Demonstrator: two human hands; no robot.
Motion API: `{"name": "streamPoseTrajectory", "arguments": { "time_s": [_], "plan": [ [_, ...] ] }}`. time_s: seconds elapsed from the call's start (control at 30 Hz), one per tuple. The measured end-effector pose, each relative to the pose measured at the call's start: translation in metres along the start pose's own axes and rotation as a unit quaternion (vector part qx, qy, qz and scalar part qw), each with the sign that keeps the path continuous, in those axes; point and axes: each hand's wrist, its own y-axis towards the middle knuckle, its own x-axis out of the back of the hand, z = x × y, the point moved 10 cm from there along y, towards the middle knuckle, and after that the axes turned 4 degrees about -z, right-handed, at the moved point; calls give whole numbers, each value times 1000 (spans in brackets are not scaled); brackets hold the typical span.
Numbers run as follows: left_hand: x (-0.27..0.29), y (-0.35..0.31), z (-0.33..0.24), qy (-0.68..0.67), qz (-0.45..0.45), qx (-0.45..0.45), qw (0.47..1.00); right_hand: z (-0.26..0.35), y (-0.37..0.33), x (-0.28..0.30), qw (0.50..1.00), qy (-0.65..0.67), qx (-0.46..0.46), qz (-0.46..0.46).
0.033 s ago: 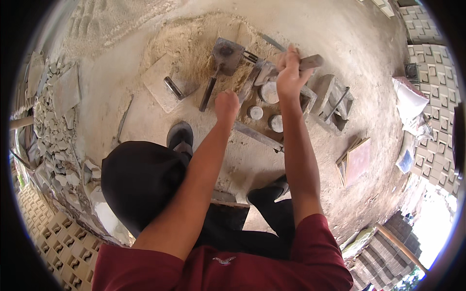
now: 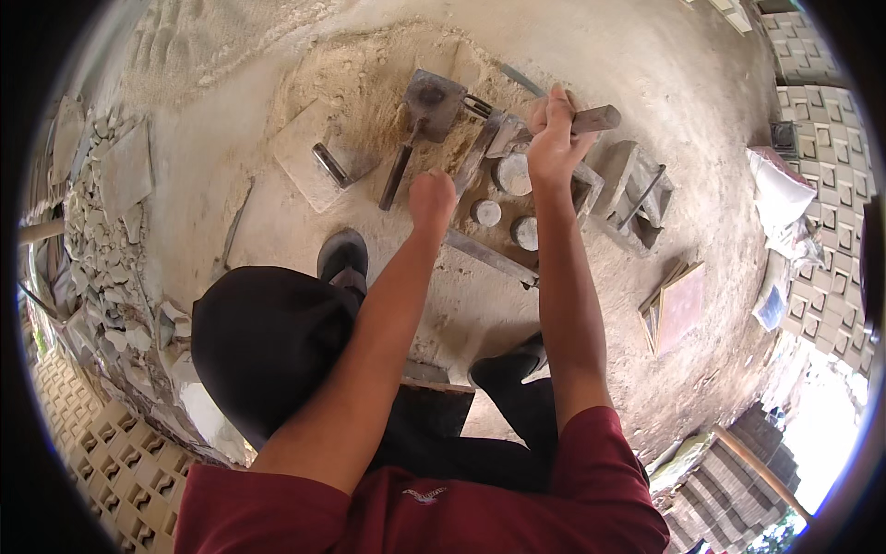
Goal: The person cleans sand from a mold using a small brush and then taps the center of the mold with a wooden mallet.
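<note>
Below my right hand (image 2: pixel 554 143) lies a wooden frame (image 2: pixel 489 257) on the ground, partly filled with sand, with several pale round discs in it, one large disc (image 2: pixel 512 174) and smaller ones. That hand is wrapped round a thick wooden bar (image 2: pixel 597 120) above the frame's far side; part of the bar is hidden by the fingers. My left hand (image 2: pixel 432 198) is a closed fist beside the frame's left corner; what it grips, if anything, is hidden. Just left of it lies a dark trowel (image 2: pixel 429 100) with a long handle (image 2: pixel 397 175), on loose sand.
A pale board (image 2: pixel 314 180) with a metal cylinder (image 2: pixel 330 166) lies to the left. On the right stand another box frame (image 2: pixel 637 198) with a rod across it and some leaning boards (image 2: pixel 678 309). Rubble (image 2: pixel 115 286) is heaped far left, with a white sack (image 2: pixel 780 189) far right.
The wooden bar in my right hand has shifted slightly to the right, and it looks sharper now. My left hand stays in nearly the same place.
</note>
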Motion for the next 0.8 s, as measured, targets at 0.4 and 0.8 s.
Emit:
{"name": "streamPoseTrajectory", "arguments": {
  "time_s": [0.4,0.8],
  "plan": [
    [5,2,-2,-18,-18,-2,1000,-11,16,15,994,-102,-42,-4],
    [6,7,2,-13,-40,-10,999,20,24,-12,986,-64,39,149]
  ]
}}
